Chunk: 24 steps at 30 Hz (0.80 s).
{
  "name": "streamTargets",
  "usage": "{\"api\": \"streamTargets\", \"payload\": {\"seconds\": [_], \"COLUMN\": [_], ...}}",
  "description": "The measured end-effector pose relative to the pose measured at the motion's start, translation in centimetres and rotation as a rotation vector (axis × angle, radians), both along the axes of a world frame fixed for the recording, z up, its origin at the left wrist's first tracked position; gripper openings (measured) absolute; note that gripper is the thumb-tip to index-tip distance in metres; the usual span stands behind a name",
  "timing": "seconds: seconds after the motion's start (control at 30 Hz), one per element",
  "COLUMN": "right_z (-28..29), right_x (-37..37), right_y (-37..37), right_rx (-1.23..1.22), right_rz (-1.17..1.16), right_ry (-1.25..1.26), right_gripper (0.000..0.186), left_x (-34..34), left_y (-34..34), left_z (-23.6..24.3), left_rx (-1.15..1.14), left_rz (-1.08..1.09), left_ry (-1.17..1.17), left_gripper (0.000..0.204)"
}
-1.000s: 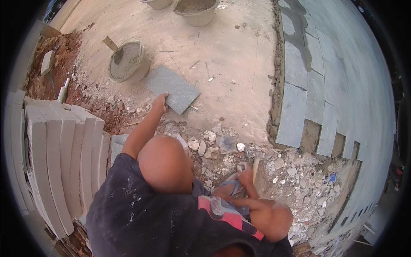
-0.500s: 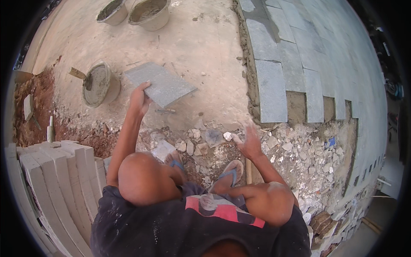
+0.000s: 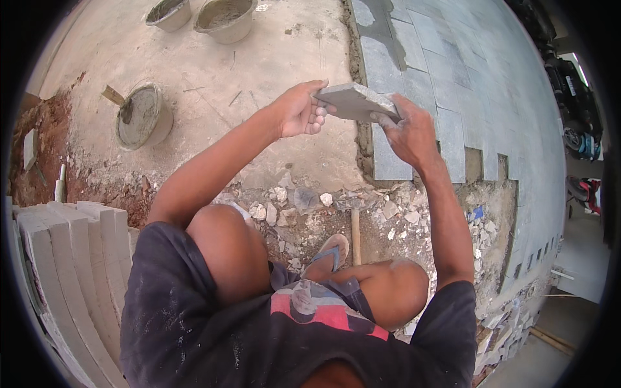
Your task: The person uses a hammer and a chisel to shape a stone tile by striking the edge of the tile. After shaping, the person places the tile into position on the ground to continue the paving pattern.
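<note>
A grey stone tile (image 3: 354, 103) is held up in front of me, tilted so that its thick edge shows. My left hand (image 3: 301, 110) grips its left corner, thumb on top and fingers curled by the edge. On the opposite end, my right hand (image 3: 407, 131) is closed round the corner. The tile hangs over the mortar-lined edge of the laid grey paving (image 3: 446, 84). Below it, part of the nearest laid tile (image 3: 391, 155) shows. Behind my right wrist, gaps in the paving's front row are partly hidden.
A bucket of mortar (image 3: 145, 116) with a trowel handle stands at left; two more tubs (image 3: 225, 21) are farther off. Stacked tiles (image 3: 71, 252) stand at lower left. Stone rubble (image 3: 284, 210) and a wooden handle (image 3: 356, 236) lie by my feet. Parked motorbikes (image 3: 576, 110) are at far right.
The tile has been lifted off the ground and carried right toward the paving. My right hand, empty before, has come up and taken hold of its other end.
</note>
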State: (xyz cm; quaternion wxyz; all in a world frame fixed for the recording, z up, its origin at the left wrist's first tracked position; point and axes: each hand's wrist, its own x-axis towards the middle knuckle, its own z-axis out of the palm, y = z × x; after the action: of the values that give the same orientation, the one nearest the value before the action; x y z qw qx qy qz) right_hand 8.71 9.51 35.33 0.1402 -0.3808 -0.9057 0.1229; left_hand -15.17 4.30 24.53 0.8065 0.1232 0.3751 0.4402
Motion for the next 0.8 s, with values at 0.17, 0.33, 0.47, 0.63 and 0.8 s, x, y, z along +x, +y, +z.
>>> {"api": "streamTargets", "payload": {"seconds": [0.17,0.33,0.47,0.63,0.8], "right_z": [2.0,0.2,-1.1,-1.7,-1.8], "right_x": [1.4,2.3,2.7,2.2,1.9], "right_y": [3.0,5.0,5.8,6.6,7.4], "right_rx": [-0.023,-0.018,-0.033,-0.066,-0.049], "right_rz": [-0.013,-0.051,-0.044,-0.024,-0.002], "right_ry": [-0.085,-0.201,-0.211,-0.253,-0.310], "right_gripper": [0.029,0.033,0.030,0.031,0.032], "left_x": [0.7,-1.6,-4.0,-4.7,-3.9], "left_y": [-1.6,-7.4,-12.6,-16.9,-18.3], "left_z": [5.5,9.1,11.9,12.4,12.5], "left_rx": [0.195,0.369,0.460,0.465,0.456], "left_rz": [0.010,0.110,0.194,0.275,0.260], "left_ry": [0.328,0.493,0.571,0.594,0.626], "left_gripper": [0.043,0.036,0.037,0.037,0.035]}}
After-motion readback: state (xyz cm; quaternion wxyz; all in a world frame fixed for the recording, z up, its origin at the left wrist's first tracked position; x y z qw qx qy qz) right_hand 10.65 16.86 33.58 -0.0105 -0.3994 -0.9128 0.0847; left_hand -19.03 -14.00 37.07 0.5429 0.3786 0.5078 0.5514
